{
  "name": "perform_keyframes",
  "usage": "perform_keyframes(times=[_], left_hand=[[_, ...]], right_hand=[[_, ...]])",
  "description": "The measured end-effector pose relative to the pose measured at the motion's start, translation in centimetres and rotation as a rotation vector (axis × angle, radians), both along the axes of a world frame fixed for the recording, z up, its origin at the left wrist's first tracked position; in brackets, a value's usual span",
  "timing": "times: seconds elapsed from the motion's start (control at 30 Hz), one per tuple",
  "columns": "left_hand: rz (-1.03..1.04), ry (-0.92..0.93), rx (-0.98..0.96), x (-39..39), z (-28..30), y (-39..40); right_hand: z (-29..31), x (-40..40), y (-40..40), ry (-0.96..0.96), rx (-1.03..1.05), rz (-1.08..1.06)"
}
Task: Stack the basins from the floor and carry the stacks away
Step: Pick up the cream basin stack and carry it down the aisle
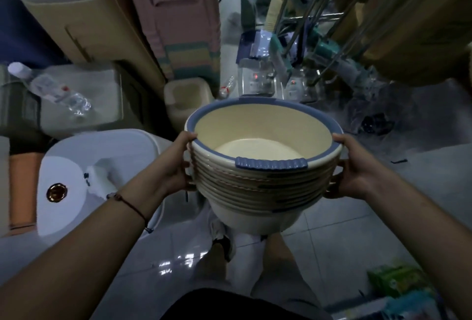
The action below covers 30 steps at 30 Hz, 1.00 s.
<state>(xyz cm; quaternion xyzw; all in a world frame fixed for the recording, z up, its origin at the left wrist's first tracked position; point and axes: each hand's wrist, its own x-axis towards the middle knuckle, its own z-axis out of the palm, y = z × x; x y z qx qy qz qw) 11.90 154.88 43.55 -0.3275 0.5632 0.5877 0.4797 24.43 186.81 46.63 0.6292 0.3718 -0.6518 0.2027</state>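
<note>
Stack: we carry a nested stack of basins (264,187), cream with blue rims, in the air above the tiled floor (357,217) and our feet.
Left hand (178,166): curled round the stack's left side, thumb on the top rim.
Right hand (355,166): gripping the right side, thumb over the rim.
Position: stack sits between both hands, upright.
Nearby: white tub (102,166) at left.

A pink cabinet (178,13) stands behind a plastic bottle (58,90) and white paper roll (61,189).
</note>
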Motion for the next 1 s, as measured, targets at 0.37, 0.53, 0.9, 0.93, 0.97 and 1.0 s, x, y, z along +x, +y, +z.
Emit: perform_keyframes(times=[0.37, 0.53, 0.9, 0.93, 0.97, 1.0], left_hand=[[0.125, 0.065, -0.032, -2.5, -7.4, 5.9], [0.174, 0.138, -0.105, -4.1, -13.8, 6.9], [0.244, 0.263, -0.139, -4.6, -27.7, 5.4], [0.264, 0.264, -0.137, -4.4, -28.3, 5.5], [0.287, 0.249, -0.126, -4.1, -29.0, 5.6], [0.294, 0.22, -0.115, -3.9, -29.8, 5.8]], right_hand=[[-11.3, -8.0, 6.5, 0.024, 0.008, 0.161], [-18.1, -10.4, 7.4, 0.084, 0.015, 0.187], [-31.4, -11.1, 7.0, 0.229, 0.026, 0.189], [-32.1, -10.7, 7.0, 0.244, 0.022, 0.176], [-32.8, -10.3, 7.1, 0.258, 0.014, 0.16], [-33.6, -9.9, 7.2, 0.262, 0.009, 0.145]])
